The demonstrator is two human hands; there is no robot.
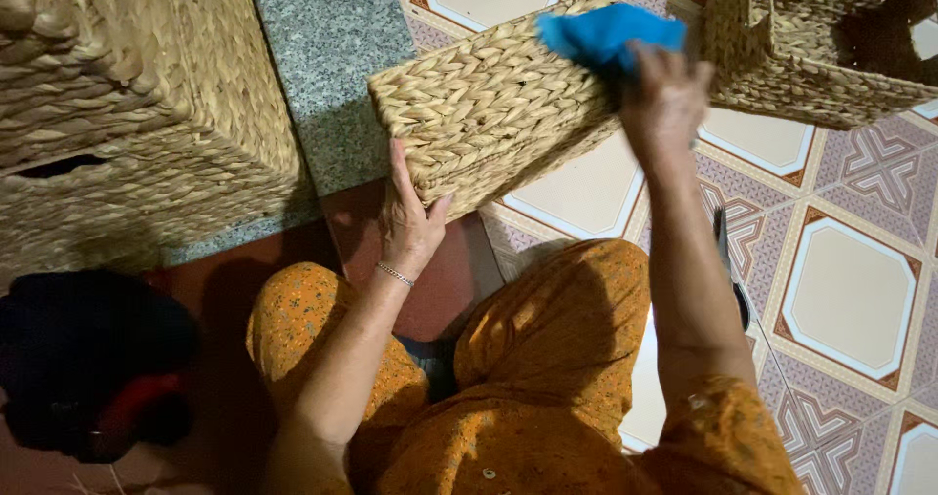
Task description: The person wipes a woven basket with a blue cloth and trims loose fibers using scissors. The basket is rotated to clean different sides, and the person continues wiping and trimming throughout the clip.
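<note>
A rectangular woven straw basket (489, 104) is tipped on its side in front of me, above the tiled floor. My left hand (410, 216) grips its near lower corner, thumb on the woven side. My right hand (664, 94) presses a blue cloth (606, 34) against the basket's far upper edge. I sit on the floor in orange patterned clothes, with a thin bracelet on my left wrist.
A large woven basket (127, 114) stands at the left on a grey granite step (332, 55). Another woven basket (821, 45) with a handle hole lies at the top right. A dark bundle (88, 358) sits at the lower left. The patterned floor tiles (850, 290) spread to the right.
</note>
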